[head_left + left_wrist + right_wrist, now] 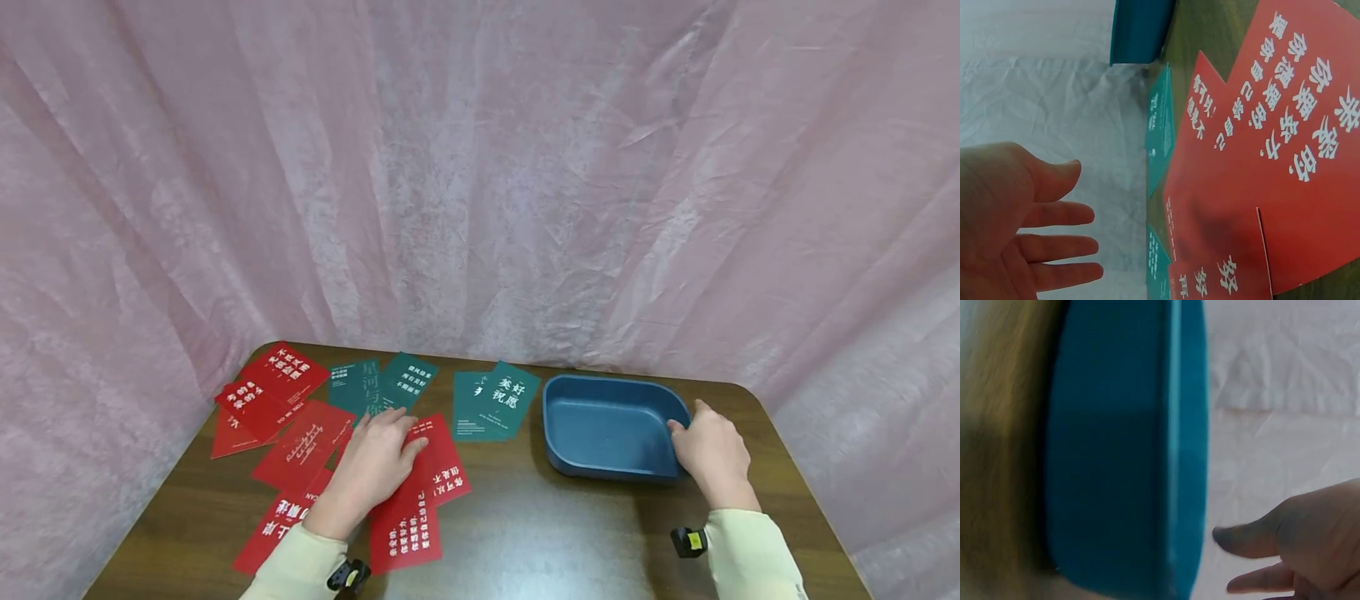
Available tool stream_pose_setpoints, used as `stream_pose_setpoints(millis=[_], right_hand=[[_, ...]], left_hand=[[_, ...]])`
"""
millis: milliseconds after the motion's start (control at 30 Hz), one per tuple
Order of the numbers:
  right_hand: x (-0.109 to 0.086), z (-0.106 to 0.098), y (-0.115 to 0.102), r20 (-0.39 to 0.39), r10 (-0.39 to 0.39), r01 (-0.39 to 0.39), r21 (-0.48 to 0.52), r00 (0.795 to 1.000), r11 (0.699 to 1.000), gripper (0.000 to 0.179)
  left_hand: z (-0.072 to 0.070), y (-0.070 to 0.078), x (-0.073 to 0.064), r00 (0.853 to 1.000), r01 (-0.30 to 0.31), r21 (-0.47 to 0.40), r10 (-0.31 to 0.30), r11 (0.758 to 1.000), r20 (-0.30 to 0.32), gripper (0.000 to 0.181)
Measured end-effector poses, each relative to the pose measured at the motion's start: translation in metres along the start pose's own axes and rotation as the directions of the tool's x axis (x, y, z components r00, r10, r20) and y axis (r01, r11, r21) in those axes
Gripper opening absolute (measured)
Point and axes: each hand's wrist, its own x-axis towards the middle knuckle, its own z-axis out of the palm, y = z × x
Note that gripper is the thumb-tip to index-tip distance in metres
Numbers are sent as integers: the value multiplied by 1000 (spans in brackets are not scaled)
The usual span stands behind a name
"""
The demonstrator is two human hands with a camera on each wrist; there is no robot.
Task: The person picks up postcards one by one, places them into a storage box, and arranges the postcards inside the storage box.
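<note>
Over the red cards (401, 487) on the left half of the table is my left hand (382, 458). Its fingers (1060, 248) are extended and spread, with nothing between them. Green cards (498, 404) with white writing lie beyond and to the right of the red ones. At the right, a blue rectangular bin (607, 429) stands upright, and its inside looks bare. My right hand (708, 454) is at the bin's right end, thumb toward the rim. In the right wrist view its thumb (1247, 540) and a finger are straight and appear apart from the bin; the other fingers are hidden.
More red cards (303, 446) overlap at the far left of the wooden table (517, 533). A pink curtain (480, 183) hangs just behind the table's back edge. Small black devices (688, 542) are strapped at both wrists.
</note>
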Motion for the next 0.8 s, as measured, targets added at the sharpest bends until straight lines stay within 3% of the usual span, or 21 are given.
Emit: stream_pose_setpoints(millis=[167, 333, 500, 633, 800], right_hand=[[6, 3, 14, 67, 69, -68, -25, 995, 997, 48], [8, 6, 18, 67, 60, -59, -7, 996, 998, 39], [10, 8, 20, 41, 46, -46, 7, 998, 999, 32], [9, 8, 23, 26, 36, -36, 23, 999, 999, 22], [4, 11, 26, 37, 16, -18, 45, 999, 999, 19]], left_hand=[[5, 0, 2, 1000, 8, -10, -8, 1000, 22, 48], [6, 0, 7, 998, 13, 9, -13, 1000, 65, 48], [4, 2, 15, 995, -20, 34, 17, 999, 98, 46], [1, 7, 31, 991, -81, 67, 73, 994, 116, 45], [6, 20, 62, 975, -141, 51, 130, 989, 180, 55]])
